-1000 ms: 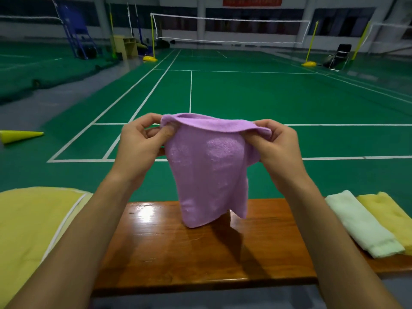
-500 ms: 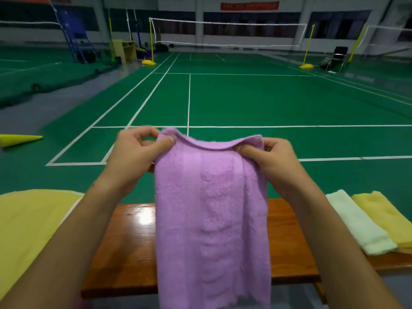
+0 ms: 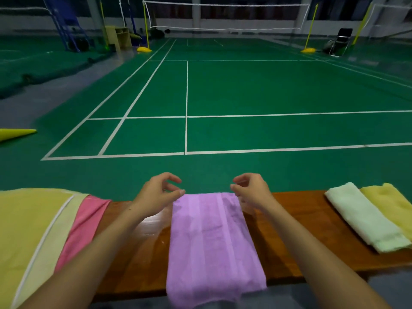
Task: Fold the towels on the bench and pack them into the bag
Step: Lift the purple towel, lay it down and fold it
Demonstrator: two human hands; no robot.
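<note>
Smooth purple towel (image 3: pixel 211 246) lies flat across the bench (image 3: pixel 287 230), overhanging its near edge.

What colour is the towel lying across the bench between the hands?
Light purple towel, plain; shown in the head view.

No legible text, label, brand, number or sign appears anywhere in the view. The purple towel (image 3: pixel 211 246) lying beyond and between the fingertips of both hands carries only woven stripes, no lettering. The pale green towel (image 3: pixel 365 221) and yellow towel (image 3: pixel 392 206), well to the right of the right hand's fingers, are likewise unmarked. The court floor (image 3: pixel 267 90) shows only plain white lines.
</note>
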